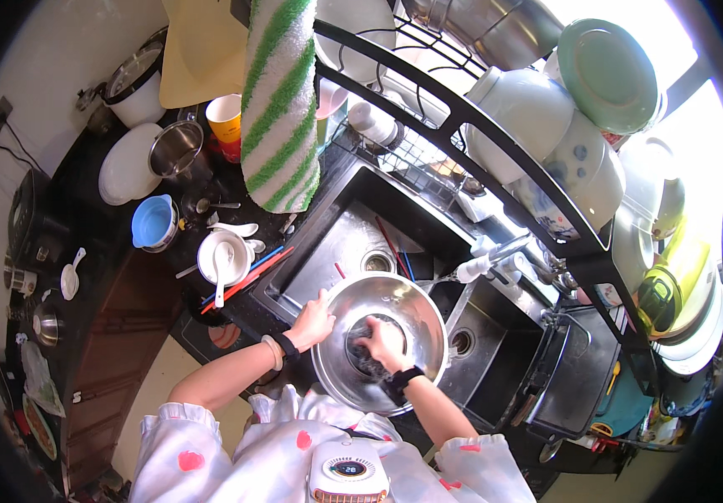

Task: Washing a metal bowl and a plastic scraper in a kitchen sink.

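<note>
A wide stainless steel bowl [421, 314] lies tilted over the near edge of the double sink [336, 220]. My left hand [312, 322] grips the bowl's left rim. Inside the bowl is my right hand [385, 342], near the bottom, over a dark, shiny round area; whether it holds something is unclear. Beyond the bowl, the faucet [474, 267] reaches over the sink. Red and blue chopsticks [390, 245] rest in the left basin, and more red chopsticks [254, 276] lie on the counter beside a white bowl [211, 259] with a spoon in it.
A black dish rack [493, 141] with stacked bowls and plates arches over the sink's far side. A green-and-white striped towel [281, 113] hangs at its left. On the left counter stand a blue bowl [153, 221], a steel pot [176, 151] and a paper cup [224, 119].
</note>
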`<state>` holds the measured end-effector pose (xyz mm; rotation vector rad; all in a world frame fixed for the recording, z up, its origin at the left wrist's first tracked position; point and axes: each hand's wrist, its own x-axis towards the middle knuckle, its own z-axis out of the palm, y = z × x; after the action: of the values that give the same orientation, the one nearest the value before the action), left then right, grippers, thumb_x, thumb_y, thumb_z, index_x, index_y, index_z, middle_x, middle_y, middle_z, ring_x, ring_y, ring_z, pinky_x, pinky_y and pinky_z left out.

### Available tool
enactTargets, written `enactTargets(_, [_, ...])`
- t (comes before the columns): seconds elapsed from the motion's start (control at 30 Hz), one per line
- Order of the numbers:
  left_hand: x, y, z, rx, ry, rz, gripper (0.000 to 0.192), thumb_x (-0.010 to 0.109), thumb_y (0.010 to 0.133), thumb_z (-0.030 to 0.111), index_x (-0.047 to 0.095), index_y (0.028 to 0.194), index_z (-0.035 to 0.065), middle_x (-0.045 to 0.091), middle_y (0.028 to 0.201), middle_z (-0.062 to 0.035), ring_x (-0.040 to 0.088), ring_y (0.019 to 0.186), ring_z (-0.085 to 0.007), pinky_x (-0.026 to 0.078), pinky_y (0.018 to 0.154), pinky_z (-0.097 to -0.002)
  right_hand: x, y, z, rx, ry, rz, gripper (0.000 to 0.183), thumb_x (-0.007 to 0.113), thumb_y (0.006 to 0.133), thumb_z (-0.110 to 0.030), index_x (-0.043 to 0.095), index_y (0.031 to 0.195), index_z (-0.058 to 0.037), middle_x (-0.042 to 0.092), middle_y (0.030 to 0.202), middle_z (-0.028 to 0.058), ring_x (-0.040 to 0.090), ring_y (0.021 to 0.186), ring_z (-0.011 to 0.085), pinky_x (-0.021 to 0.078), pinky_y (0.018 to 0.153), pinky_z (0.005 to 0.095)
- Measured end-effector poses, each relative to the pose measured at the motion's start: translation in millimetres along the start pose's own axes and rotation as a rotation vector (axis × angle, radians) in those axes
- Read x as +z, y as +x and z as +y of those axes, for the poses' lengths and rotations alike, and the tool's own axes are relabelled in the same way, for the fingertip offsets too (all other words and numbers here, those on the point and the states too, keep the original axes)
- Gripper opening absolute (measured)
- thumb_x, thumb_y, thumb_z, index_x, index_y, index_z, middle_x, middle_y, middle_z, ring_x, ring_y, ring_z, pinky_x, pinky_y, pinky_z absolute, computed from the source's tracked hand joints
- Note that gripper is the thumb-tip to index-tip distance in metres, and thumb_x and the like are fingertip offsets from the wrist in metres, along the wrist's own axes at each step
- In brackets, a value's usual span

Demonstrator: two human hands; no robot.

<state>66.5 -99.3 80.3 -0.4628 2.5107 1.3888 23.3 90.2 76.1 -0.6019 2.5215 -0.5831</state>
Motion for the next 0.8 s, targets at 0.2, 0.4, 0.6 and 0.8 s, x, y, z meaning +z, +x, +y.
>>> enactTargets(0.2, [-4, -6, 15, 0.073, 0.024, -0.001, 0.034, 0.056, 0.075, 0.004, 0.032, 0.098, -0.0047, 0.057, 0.082, -0.03, 0.057, 0.081, -0.0434, 0.048, 0.07, -0.0456, -16, -28, 44, -0.018, -0.251, -0.267, 0.041, 0.073, 0.059, -0.038, 0.06, 0.087, -0.0102, 0.063, 0.079, 0.0119, 0.06, 0.081, 0.0307, 0.0458, 0.074, 0.0397])
enactTargets(0.4, [4, -1, 1, 0.054, 0.056, 0.037, 0.034, 0.057, 0.074, 0.004, 0.033, 0.096, -0.0053, 0.057, 0.079, -0.03, 0.057, 0.079, -0.0436, 0.047, 0.068, -0.0464, 14, -24, 15, -0.119, -0.054, -0.103, 0.044, 0.073, 0.06, -0.037, 0.059, 0.09, -0.0078, 0.062, 0.083, 0.0123, 0.059, 0.083, 0.0313, 0.0451, 0.074, 0.0411])
enactTargets(0.6, [1, -4, 10, 0.124, 0.023, 0.045, 0.034, 0.057, 0.074, 0.005, 0.033, 0.096, -0.0053, 0.057, 0.079, -0.0307, 0.056, 0.079, -0.0439, 0.047, 0.069, -0.0465, -16, -30, 42, 0.004, -0.267, -0.338, 0.041, 0.074, 0.06, -0.034, 0.059, 0.089, -0.0085, 0.061, 0.083, 0.0147, 0.058, 0.086, 0.0316, 0.0447, 0.075, 0.0414])
enactTargets(0.8, [-1, -4, 7, 0.092, 0.016, 0.05, 0.034, 0.058, 0.074, 0.006, 0.033, 0.095, -0.0048, 0.056, 0.074, -0.0303, 0.056, 0.075, -0.045, 0.047, 0.066, -0.0477, 2, -52, 19, -0.094, -0.084, -0.134, 0.04, 0.073, 0.06, -0.029, 0.059, 0.09, -0.0068, 0.061, 0.085, 0.0113, 0.057, 0.086, 0.0307, 0.045, 0.076, 0.0396])
